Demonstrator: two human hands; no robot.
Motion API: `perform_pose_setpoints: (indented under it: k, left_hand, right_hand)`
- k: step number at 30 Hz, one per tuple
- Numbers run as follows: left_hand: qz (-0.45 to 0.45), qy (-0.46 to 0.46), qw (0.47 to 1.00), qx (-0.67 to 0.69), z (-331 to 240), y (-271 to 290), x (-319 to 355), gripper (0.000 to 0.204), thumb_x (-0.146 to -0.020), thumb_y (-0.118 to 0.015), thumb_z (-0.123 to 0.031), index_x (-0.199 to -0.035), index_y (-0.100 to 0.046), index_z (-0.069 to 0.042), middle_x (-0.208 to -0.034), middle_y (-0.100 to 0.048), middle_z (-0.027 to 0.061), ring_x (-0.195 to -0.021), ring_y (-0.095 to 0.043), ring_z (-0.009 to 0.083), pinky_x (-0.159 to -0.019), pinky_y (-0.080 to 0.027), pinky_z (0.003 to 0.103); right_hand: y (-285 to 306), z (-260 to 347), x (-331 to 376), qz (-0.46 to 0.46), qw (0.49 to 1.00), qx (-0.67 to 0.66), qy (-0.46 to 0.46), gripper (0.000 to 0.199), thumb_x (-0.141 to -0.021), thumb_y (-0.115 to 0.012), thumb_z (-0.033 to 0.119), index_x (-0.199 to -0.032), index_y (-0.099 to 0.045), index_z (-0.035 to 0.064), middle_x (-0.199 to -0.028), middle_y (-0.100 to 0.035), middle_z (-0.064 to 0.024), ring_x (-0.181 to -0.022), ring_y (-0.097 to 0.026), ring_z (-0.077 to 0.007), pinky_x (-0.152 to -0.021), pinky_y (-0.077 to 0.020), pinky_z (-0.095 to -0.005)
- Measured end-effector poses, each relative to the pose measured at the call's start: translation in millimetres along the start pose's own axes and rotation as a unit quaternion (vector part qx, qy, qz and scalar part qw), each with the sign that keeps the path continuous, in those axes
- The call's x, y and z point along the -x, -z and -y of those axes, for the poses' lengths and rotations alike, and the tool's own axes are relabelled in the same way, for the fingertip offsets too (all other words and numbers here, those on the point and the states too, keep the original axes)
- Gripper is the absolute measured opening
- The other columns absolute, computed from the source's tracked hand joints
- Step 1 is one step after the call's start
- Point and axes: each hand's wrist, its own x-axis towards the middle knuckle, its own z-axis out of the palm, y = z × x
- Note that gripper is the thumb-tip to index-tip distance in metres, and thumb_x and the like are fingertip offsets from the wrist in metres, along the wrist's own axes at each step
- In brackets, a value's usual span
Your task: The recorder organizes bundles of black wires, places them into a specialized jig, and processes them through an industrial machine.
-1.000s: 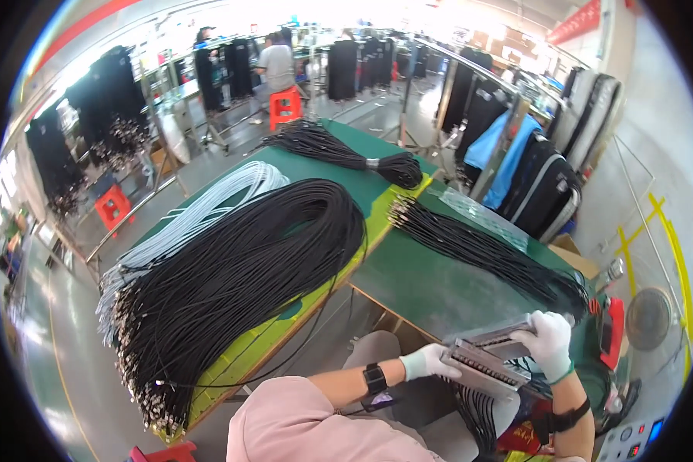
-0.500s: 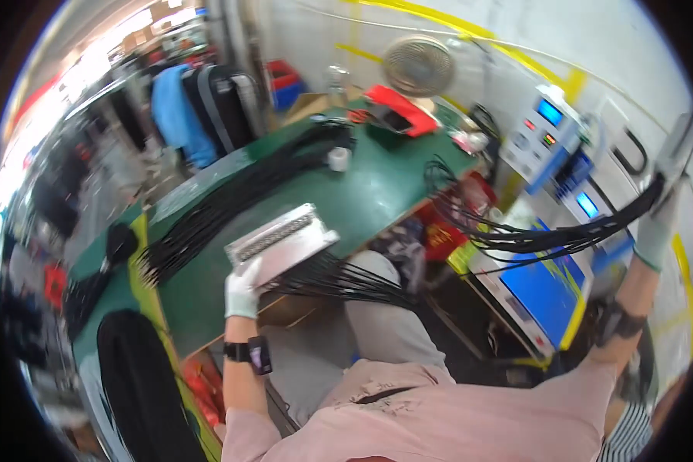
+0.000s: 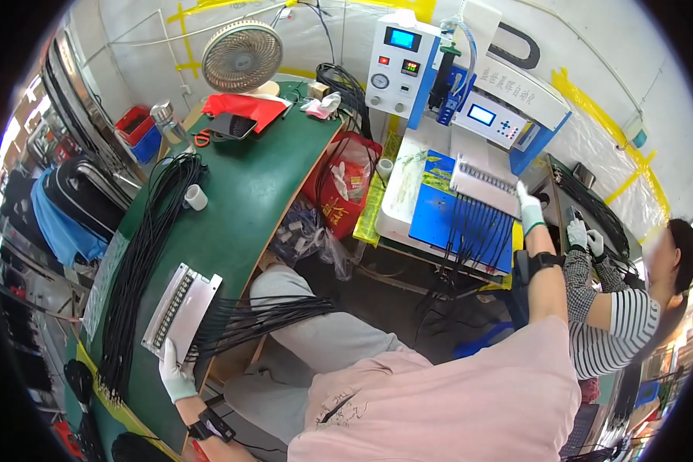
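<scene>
My left hand [image 3: 177, 373], in a white glove, grips the lower end of a silvery metal cable-holding fixture [image 3: 200, 299] at the edge of the green bench. A row of slots runs along it, and black cables [image 3: 273, 316] trail from it across my leg. At the right, my gloved right hand [image 3: 530, 209] holds the end of a second such fixture [image 3: 485, 187], over the blue plate [image 3: 435, 219] of a bench machine. Its black cables [image 3: 481, 223] hang over the plate's front edge. Both thumbs are partly hidden.
On the green bench [image 3: 239, 200] lie a long bundle of black cables [image 3: 142, 269], a white roll [image 3: 196, 197], a red cloth [image 3: 266, 108] and a fan [image 3: 242, 55]. A red bag [image 3: 346, 208] stands between bench and machine [image 3: 400, 69]. A co-worker [image 3: 616, 323] sits at the right.
My view has swung right. The right-hand fixture has come down from the raised right side to the machine's blue plate. The left-hand fixture now sits steeper, by the bench edge.
</scene>
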Motion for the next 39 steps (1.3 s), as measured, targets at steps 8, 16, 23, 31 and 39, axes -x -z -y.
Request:
perform_pose_setpoints:
  k: [8,16,23,31,39]
  left_hand:
    - [-0.028,0.006,1.000,-0.014,1.8,4.2,-6.3,0.046,-0.092,-0.066,-0.025,-0.129,-0.053,-0.001,-0.115,-0.064,0.0118,-0.097,-0.066,0.0233,-0.074,-0.057,0.035]
    - [-0.038,0.011,0.999,-0.036,-0.7,4.2,-2.3,0.049,-0.092,-0.066,-0.026,-0.131,-0.050,0.000,-0.117,-0.062,0.0119,-0.099,-0.065,0.0231,-0.072,-0.057,0.036]
    - [-0.007,0.004,0.998,-0.055,1.4,6.4,-4.0,0.049,-0.093,-0.064,-0.028,-0.131,-0.051,0.000,-0.123,-0.059,0.0131,-0.104,-0.063,0.0235,-0.076,-0.056,0.036]
    - [0.006,0.007,0.998,-0.057,1.9,10.1,-6.7,0.051,-0.095,-0.061,-0.028,-0.135,-0.048,0.001,-0.127,-0.057,0.0150,-0.109,-0.061,0.0249,-0.083,-0.055,0.038]
    - [-0.012,0.007,0.998,-0.054,1.8,7.3,-3.8,0.055,-0.094,-0.062,-0.030,-0.137,-0.045,0.002,-0.127,-0.056,0.0160,-0.109,-0.061,0.0262,-0.084,-0.055,0.039]
  right_hand:
    - [-30.2,-43.6,-2.7,0.040,0.994,0.085,-0.047,0.083,-0.079,-0.067,0.063,-0.129,-0.057,-0.0013,-0.126,-0.061,-0.0141,-0.117,-0.056,-0.0239,-0.098,-0.0425,-0.0349]
    - [-35.1,-51.9,-23.3,0.047,0.974,0.188,-0.120,0.087,-0.076,-0.067,0.066,-0.131,-0.055,-0.0005,-0.131,-0.059,-0.0163,-0.119,-0.057,-0.0271,-0.099,-0.0426,-0.0347]
    - [-30.1,-23.5,-5.6,0.086,0.906,0.410,-0.068,0.083,-0.084,-0.036,0.077,-0.121,-0.066,0.0089,-0.125,-0.060,-0.0209,-0.122,-0.055,-0.0340,-0.103,-0.0405,-0.0380]
    - [-31.6,38.3,56.3,0.070,0.823,0.563,-0.026,0.079,-0.087,-0.031,0.074,-0.115,-0.069,0.0099,-0.116,-0.066,-0.0169,-0.114,-0.060,-0.0319,-0.095,-0.0461,-0.0420]
    - [52.4,-76.9,16.2,0.108,0.926,0.358,0.055,0.045,-0.085,-0.065,0.033,-0.122,-0.061,0.0074,-0.116,-0.065,-0.0178,-0.109,-0.060,-0.0379,-0.094,-0.0476,-0.0394]
